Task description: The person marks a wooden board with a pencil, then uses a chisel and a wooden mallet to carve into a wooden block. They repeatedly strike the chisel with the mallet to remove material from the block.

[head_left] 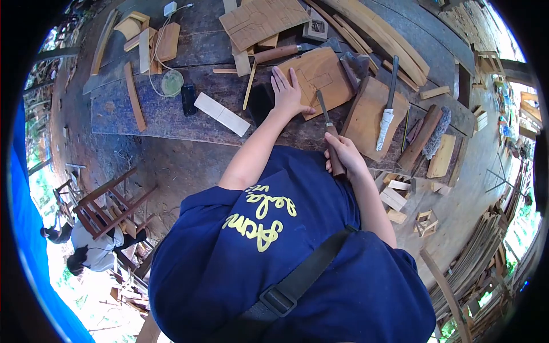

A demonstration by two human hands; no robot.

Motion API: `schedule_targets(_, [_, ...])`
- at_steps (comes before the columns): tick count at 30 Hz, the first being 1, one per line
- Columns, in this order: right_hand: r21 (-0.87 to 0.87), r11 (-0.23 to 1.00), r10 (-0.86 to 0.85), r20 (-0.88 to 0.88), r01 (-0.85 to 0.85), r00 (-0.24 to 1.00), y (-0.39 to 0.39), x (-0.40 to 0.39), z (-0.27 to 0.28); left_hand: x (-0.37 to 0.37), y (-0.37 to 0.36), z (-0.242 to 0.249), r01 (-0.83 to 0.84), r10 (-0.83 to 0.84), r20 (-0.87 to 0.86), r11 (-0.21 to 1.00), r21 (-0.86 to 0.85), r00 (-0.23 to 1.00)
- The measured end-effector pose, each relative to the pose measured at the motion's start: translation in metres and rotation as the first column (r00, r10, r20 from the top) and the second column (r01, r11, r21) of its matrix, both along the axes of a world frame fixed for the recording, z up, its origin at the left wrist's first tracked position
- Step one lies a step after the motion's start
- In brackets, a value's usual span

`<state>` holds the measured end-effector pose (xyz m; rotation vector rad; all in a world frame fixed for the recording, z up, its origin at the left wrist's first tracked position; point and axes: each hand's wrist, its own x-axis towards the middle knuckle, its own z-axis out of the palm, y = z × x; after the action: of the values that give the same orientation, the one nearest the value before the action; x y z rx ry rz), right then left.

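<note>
My left hand [289,94] lies with fingers spread on the left edge of a flat wooden board [330,62], which has a rectangular outline marked on its face. My right hand [347,154] is wrapped round the brown wooden handle of a chisel [323,107]. The chisel's metal blade points away from me, its tip at the board's surface near my left thumb. A second wooden-handled tool [277,54] lies just beyond my left fingertips. Right of the board is a thick wooden block [363,114], with a long dark tool wrapped in white cloth [385,128] on top.
Across the workbench [171,117] lie a pale wood strip [222,113], a black phone-like object [189,100], a carved panel [263,24] and a fuzzy grey brush [437,134]. A wooden chair [108,208] and a seated person [97,251] are at the lower left.
</note>
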<state>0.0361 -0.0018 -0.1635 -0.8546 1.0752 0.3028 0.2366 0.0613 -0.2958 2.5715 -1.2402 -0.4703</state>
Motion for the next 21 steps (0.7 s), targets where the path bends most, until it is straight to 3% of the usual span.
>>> schedule_targets(2, [0.026,1.0,-0.018,-0.004,0.018,1.0,-0.001,0.001,-0.001,-0.002,-0.005,0.005,-0.05,0.053,-0.022,0.991,0.125,0.998])
schedule_targets(13, [0.05,0.998,-0.051,0.032,0.049,0.998,-0.006,0.007,-0.006,-0.01,-0.015,0.009,-0.077,0.088,-0.058,0.983,0.167,0.994])
schedule_targets(15, [0.067,0.996,-0.064,0.02,0.062,0.998,-0.007,0.01,-0.003,-0.011,-0.02,0.014,-0.087,0.117,-0.085,0.951,0.296,0.989])
schedule_targets(21, [0.193,0.974,-0.129,0.039,0.12,0.991,-0.011,0.011,-0.008,-0.014,-0.032,0.023,-0.117,0.167,-0.08,0.895,0.43,0.983])
